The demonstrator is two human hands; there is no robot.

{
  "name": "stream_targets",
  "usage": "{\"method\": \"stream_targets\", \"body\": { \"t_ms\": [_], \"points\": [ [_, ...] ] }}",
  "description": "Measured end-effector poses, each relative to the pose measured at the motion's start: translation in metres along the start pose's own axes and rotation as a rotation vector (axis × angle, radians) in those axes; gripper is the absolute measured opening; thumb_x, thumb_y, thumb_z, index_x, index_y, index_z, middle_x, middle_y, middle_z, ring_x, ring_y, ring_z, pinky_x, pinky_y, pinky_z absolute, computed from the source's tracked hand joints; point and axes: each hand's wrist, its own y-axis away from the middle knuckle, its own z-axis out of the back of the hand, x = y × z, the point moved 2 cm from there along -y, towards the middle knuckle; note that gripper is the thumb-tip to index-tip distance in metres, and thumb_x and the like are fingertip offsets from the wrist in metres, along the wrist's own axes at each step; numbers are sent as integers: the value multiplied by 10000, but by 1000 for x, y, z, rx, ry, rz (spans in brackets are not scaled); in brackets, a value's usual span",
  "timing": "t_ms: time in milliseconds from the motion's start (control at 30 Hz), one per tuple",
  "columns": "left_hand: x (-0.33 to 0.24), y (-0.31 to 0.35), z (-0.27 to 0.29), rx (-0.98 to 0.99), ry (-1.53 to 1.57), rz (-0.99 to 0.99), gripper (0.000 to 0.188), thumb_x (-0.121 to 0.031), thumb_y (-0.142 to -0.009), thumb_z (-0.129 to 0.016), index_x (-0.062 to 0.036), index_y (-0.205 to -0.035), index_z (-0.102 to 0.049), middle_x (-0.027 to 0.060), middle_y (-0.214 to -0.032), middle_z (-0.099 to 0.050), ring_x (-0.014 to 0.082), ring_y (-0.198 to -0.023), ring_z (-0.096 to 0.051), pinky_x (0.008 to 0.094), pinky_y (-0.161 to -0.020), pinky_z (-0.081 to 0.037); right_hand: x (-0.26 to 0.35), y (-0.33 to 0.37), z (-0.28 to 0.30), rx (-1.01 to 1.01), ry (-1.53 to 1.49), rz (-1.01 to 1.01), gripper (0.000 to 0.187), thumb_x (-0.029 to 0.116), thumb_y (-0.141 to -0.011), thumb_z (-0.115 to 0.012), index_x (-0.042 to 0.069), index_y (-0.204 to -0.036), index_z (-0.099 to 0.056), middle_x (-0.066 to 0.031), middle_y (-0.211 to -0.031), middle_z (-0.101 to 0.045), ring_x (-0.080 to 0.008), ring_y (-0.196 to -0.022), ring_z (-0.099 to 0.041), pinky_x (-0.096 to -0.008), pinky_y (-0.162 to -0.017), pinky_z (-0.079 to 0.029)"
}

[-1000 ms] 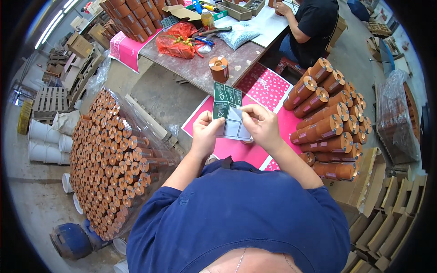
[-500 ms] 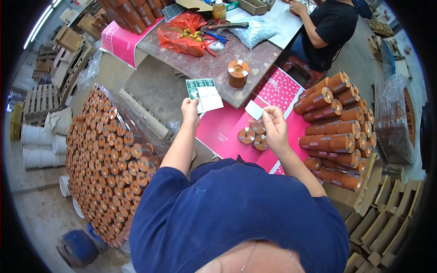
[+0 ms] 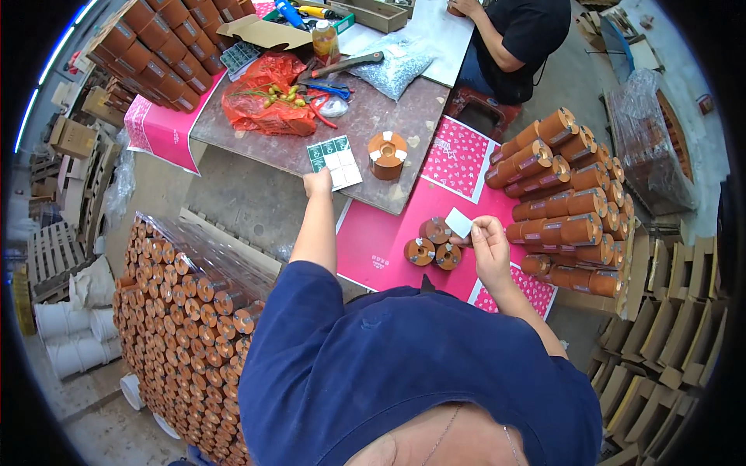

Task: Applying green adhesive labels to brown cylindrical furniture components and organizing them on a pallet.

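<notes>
My left hand is closed on the near edge of a sheet of green and white stickers, held at the table's near edge. In my right hand, a small white sticker is pinched between thumb and fingers. Just left of that hand, three brown cylinders with round ends facing up stand together on the pink printed sheet. A brown ring-shaped roll with white patches on its top stands at the table corner, right of the sticker sheet.
On the table lie a red plastic bag, a long-handled tool and a clear bag of small pieces. Stacked brown cylinders rise at right, and a large pile at left. A person in black sits beyond.
My left hand has moved the sticker sheet forward to the table's edge. My right hand, still pinching the white sticker, has shifted right and nearer, uncovering more of the three cylinders.
</notes>
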Motion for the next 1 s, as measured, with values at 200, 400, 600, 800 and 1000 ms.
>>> {"method": "stream_targets", "body": {
  "t_ms": [200,400,600,800,1000],
  "points": [
    [-46,140,21,272,236,-439,324,-252,-716,-633,-12,-914,-542,137,-876,-581,199,-786,-547,315,-692,-430,10,-19,-9,-114,528,134,99,59,-843,-438,13,-926,-465,-130,-774,-581,-204,-711,-596,-284,-636,-459],
    [-62,267,31,1036,532,-131,224,-236,-829,-529,-15,-824,-563,46,-736,-595,100,-646,-577,215,-590,-454,-5,-30,-33,116,807,750,181,8,-754,-505,-19,-927,-461,-206,-977,-525,-346,-853,-537,-360,-705,-458],
    [-49,258,18,941,407,-328,106,-91,-822,-517,6,-795,-551,54,-724,-590,108,-646,-577,221,-613,-463,-32,-30,-24,-23,24,147,125,64,-811,-507,12,-920,-476,-105,-908,-528,-184,-848,-551,-278,-670,-466],
    [-44,269,14,1053,153,-467,105,-71,-793,-564,11,-857,-556,25,-763,-593,74,-724,-556,202,-655,-449,-35,-33,3,52,-232,-216,82,80,-813,-541,22,-850,-496,-11,-806,-531,-61,-696,-503,-191,-597,-428],
    [-63,242,26,1158,-59,-601,656,-76,-662,-686,0,-1213,-338,118,-1115,-489,162,-935,-521,272,-785,-442,-22,-24,18,-102,-144,-57,47,43,-800,-543,17,-824,-511,-8,-863,-509,-52,-749,-473,-195,-674,-401]
  ]
}}
